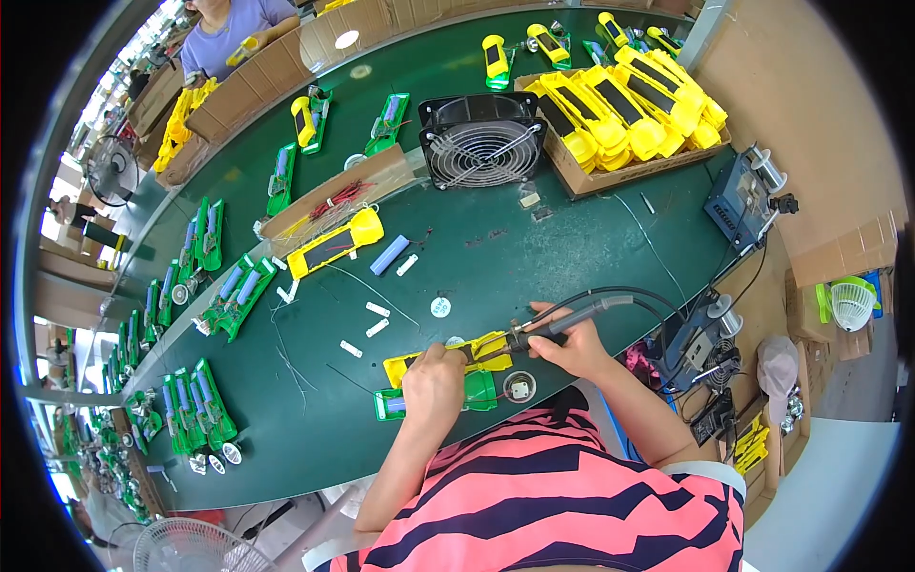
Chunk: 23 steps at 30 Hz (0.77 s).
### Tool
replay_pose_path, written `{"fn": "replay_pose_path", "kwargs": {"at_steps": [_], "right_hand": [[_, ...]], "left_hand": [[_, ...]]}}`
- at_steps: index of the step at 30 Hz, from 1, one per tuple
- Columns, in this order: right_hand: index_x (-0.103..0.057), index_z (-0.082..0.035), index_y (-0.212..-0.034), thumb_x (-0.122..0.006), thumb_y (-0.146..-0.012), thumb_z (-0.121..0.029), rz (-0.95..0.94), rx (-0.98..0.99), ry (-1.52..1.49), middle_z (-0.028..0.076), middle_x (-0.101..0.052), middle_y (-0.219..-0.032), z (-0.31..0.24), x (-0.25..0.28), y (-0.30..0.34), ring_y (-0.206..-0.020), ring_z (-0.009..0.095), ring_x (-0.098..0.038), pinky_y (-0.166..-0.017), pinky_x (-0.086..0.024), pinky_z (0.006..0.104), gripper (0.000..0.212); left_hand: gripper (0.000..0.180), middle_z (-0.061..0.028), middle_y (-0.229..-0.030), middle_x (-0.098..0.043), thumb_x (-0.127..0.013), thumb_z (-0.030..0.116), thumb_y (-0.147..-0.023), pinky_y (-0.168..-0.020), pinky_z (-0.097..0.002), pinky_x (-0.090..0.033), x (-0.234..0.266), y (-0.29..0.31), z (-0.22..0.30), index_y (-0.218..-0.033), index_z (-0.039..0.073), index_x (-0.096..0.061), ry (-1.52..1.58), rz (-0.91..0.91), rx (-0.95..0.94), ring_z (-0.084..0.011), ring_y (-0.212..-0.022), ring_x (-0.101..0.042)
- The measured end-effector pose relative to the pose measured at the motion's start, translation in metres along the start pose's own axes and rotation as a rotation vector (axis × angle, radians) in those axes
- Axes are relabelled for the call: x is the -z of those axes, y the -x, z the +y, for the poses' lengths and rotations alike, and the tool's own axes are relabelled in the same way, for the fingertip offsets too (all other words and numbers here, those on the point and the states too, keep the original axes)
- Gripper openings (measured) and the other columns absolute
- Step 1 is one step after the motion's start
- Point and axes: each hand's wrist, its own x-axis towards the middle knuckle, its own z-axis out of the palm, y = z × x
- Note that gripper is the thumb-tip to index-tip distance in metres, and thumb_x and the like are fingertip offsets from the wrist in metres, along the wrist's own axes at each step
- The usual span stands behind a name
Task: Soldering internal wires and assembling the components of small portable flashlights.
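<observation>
My right hand [569, 345] grips a grey-handled soldering iron [562, 324] like a pen, its tip pointing left onto a yellow plastic shell [486, 348]. My left hand [434, 381] rests on that yellow shell and on a green plastic shell [479, 391] lying under it near the table's front edge. A small round metal part [519, 387] lies just right of the green shell. The iron's black cable arcs up and right toward the soldering station [691, 343].
A black square fan [482, 140] stands mid-table, beside a cardboard box of yellow shells [624, 105]. Another yellow shell [335, 244], a blue battery cell [389, 255] and white bits lie left. Green assemblies [195, 405] line the left edge. A person in purple [233, 21] sits opposite.
</observation>
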Motion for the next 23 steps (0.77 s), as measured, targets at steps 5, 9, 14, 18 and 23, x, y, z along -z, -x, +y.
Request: {"fn": "replay_pose_path", "kwargs": {"at_steps": [5,9,14,18,23], "right_hand": [[-0.059,0.000,-0.083,-0.061,-0.074,-0.007,0.045,0.292,0.062,0.005,-0.061,-0.066,-0.011,0.003,0.008,-0.080,0.017,-0.060,-0.082,-0.044,0.0376,0.013],[-0.054,0.000,-0.096,-0.066,-0.070,-0.012,0.098,0.234,0.071,0.008,-0.062,-0.073,-0.028,-0.026,0.029,-0.088,0.026,-0.058,-0.099,-0.026,0.0431,0.031],[-0.036,-0.003,-0.117,-0.072,-0.063,-0.016,-0.175,0.192,0.387,0.013,-0.055,-0.098,-0.023,-0.047,0.031,-0.094,0.029,-0.054,-0.103,-0.014,0.0495,0.066],[-0.033,-0.004,-0.120,-0.073,-0.063,-0.015,-0.205,0.270,0.374,0.013,-0.055,-0.095,-0.014,-0.048,0.030,-0.093,0.029,-0.055,-0.101,-0.011,0.0542,0.070],[-0.034,-0.003,-0.120,-0.073,-0.062,-0.023,-0.206,0.374,0.443,0.015,-0.057,-0.101,-0.007,-0.039,0.021,-0.094,0.027,-0.056,-0.103,-0.010,0.0502,0.072]], "left_hand": [[0.004,-0.0098,-0.066,-0.053,-0.058,0.006,-0.067,-0.055,-0.0353,-0.044,-0.002,0.001,0.000,-0.069,0.005,-0.061,0.019,0.010,0.050,-0.0266,-0.060,-0.055],[0.004,-0.0098,-0.066,-0.052,-0.058,0.006,-0.068,-0.055,-0.0351,-0.044,0.000,0.001,0.000,-0.069,0.005,-0.061,0.028,0.006,0.044,-0.0264,-0.060,-0.055],[0.004,-0.0095,-0.066,-0.053,-0.058,0.006,-0.068,-0.055,-0.0349,-0.044,0.000,0.001,0.002,-0.069,0.004,-0.061,0.045,0.037,0.055,-0.0266,-0.060,-0.055],[0.005,-0.0104,-0.067,-0.053,-0.060,0.005,-0.067,-0.056,-0.0343,-0.044,0.002,0.003,0.001,-0.071,0.004,-0.061,0.051,0.025,0.059,-0.0264,-0.061,-0.056],[0.043,-0.0089,-0.091,-0.061,-0.070,0.010,-0.062,-0.066,-0.0304,-0.046,0.028,0.018,-0.003,-0.101,0.008,-0.053,0.346,0.080,0.286,-0.0194,-0.077,-0.059]]}}
